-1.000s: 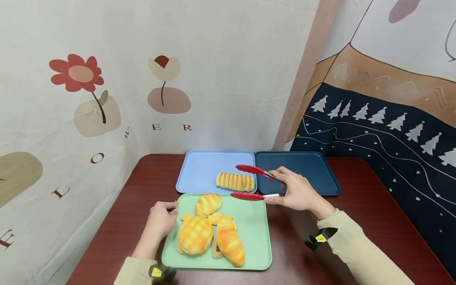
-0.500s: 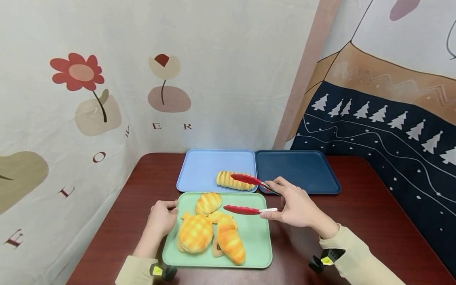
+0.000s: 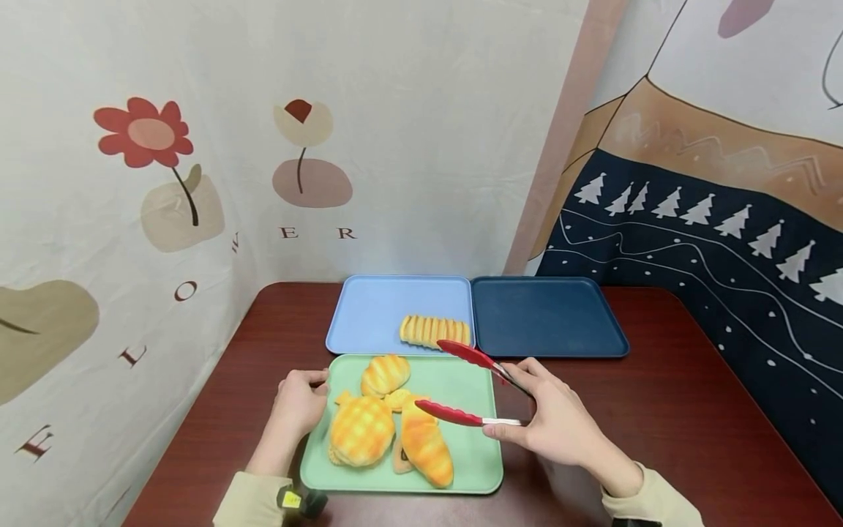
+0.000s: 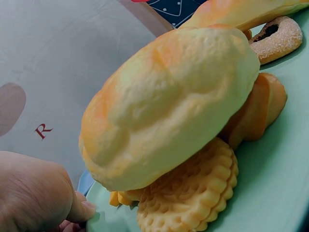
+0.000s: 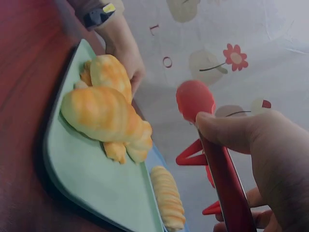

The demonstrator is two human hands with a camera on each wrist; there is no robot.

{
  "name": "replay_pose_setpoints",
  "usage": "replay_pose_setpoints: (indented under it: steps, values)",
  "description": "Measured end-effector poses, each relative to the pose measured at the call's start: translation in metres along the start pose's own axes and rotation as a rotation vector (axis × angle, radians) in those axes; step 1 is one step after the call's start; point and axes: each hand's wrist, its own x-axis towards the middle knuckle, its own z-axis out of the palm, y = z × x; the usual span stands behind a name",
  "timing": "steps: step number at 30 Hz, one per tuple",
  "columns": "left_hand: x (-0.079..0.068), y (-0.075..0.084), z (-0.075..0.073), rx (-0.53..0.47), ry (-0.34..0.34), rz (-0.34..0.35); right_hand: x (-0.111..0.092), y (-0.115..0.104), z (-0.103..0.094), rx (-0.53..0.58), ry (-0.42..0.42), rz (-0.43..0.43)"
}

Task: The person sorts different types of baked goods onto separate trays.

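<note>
My right hand [image 3: 560, 421] holds red-tipped tongs [image 3: 454, 415], their arms spread apart with nothing between the tips. The lower tip overlaps the long striped bread roll [image 3: 428, 448] on the green tray [image 3: 473, 457] in the head view. At that tray's left rim, my left hand [image 3: 299, 402] pinches the edge with thumb and fingers. Beside the long roll lie a checkered bun [image 3: 361, 432] and a smaller striped bun [image 3: 385, 376]. The left wrist view also shows a scalloped biscuit [image 4: 188, 198] and a sugared ring cookie [image 4: 280, 42], partly covered by the breads.
Behind the green tray stands a light blue tray [image 3: 388, 300] bearing a ridged bread loaf [image 3: 428, 331]. A dark blue tray [image 3: 546, 315] adjoins it on the right. All rest on a reddish-brown table [image 3: 224, 402], with printed cloth [image 3: 428, 146] hanging behind.
My right hand has brought the spread tongs nearer, from beside the ridged loaf to over the green tray. The left hand stays at the tray's rim, and the breads lie as before.
</note>
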Motion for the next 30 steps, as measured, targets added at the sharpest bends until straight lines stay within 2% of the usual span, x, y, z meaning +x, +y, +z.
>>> replay_pose_setpoints:
  steps: [6, 13, 24, 30]
  values:
    - [0.000, 0.000, 0.000, -0.006, -0.008, -0.010, -0.011, -0.003, 0.006, -0.018, 0.009, 0.061]
    - [-0.001, 0.000, 0.000, -0.004, -0.011, -0.018, -0.019, -0.008, 0.015, -0.054, -0.017, 0.087]
    - [0.001, -0.001, 0.001, -0.014, -0.012, -0.031, -0.029, -0.013, 0.029, -0.128, -0.086, 0.047]
    - [0.002, -0.001, 0.002, -0.007, -0.014, -0.028, -0.030, -0.015, 0.034, -0.152, -0.151, 0.055]
